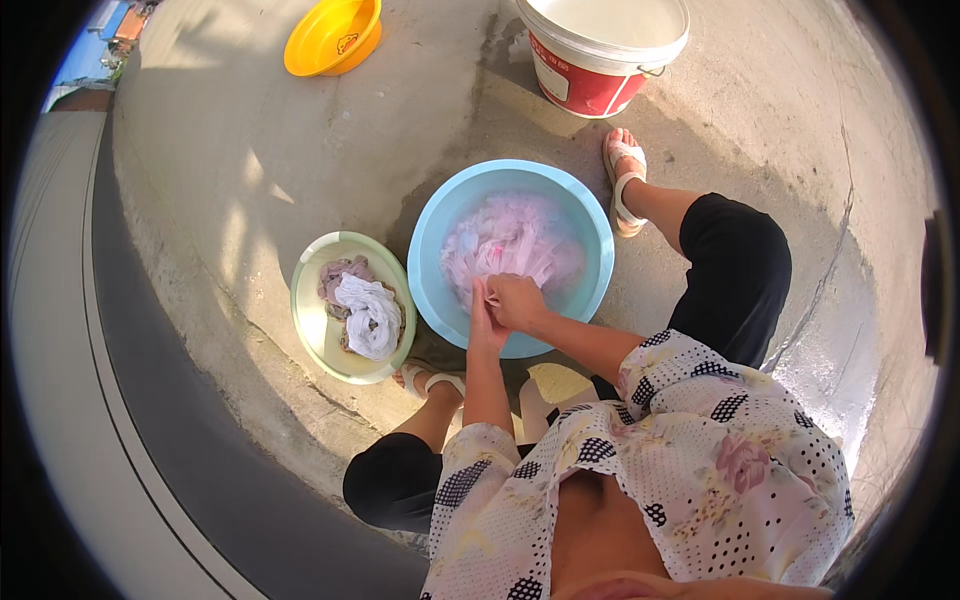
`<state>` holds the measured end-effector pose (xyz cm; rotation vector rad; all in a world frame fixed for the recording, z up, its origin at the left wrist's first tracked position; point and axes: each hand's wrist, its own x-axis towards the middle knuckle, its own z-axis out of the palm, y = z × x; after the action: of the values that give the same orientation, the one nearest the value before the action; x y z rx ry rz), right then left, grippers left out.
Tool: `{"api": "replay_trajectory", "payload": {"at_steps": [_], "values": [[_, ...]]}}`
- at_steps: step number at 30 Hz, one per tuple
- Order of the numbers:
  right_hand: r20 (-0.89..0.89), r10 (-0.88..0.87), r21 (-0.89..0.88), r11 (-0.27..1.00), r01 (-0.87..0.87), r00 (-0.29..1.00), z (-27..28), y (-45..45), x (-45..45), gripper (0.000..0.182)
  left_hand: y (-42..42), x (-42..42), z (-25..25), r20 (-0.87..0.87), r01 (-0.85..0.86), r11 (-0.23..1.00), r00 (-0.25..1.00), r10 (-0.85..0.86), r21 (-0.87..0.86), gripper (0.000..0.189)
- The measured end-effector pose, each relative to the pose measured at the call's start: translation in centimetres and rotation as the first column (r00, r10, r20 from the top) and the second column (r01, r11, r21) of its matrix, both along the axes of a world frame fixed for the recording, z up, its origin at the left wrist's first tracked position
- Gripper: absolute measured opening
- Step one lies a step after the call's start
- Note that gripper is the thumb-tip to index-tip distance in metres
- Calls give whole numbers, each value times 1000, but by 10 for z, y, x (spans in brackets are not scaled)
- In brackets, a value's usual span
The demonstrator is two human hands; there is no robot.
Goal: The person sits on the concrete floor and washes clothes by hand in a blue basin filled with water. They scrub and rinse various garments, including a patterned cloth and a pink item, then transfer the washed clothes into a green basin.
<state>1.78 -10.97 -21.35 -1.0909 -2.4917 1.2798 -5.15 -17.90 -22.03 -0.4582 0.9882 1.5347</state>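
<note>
A light blue plastic basin (427, 225) stands on the ground between my feet. Sheer, pale pink cloth (517, 232), seemingly tulle, lies in it in cloudy water. Over the basin's near side, my right hand (516, 301) is closed in a fist on a gathered bit of this cloth. My left hand (486, 322) presses against it from the left, fingers straighter, with the same bit pinched between the two hands. Part of the left fingers and the held cloth is hidden by the right hand.
Left of the basin, a pale green basin (319, 337) holds a wrung white cloth (373, 319) and a mauve cloth (343, 276). Farther off are a yellow basin (319, 45) and a red-and-white bucket (581, 82) with writing. My sandalled feet flank the blue basin on concrete ground (420, 105).
</note>
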Motion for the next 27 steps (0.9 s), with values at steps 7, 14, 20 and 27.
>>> {"api": "replay_trajectory", "payload": {"at_steps": [7,14,20,27], "values": [[-390,-236,-544,839,-16,890,-13,-27,70,24,-21,7,-39,-393,-47,982,919,-29,-183,19],[414,-539,-894,-393,215,733,-54,5,87,80,20,0,81,-630,-95,975,775,-56,-203,49],[71,-710,-742,-507,-438,701,1,-6,84,82,12,49,170,-782,105,982,593,-190,-159,53],[-80,-958,-520,-195,-832,274,10,-5,31,39,-61,100,195,-893,178,896,127,-431,-407,33]]}}
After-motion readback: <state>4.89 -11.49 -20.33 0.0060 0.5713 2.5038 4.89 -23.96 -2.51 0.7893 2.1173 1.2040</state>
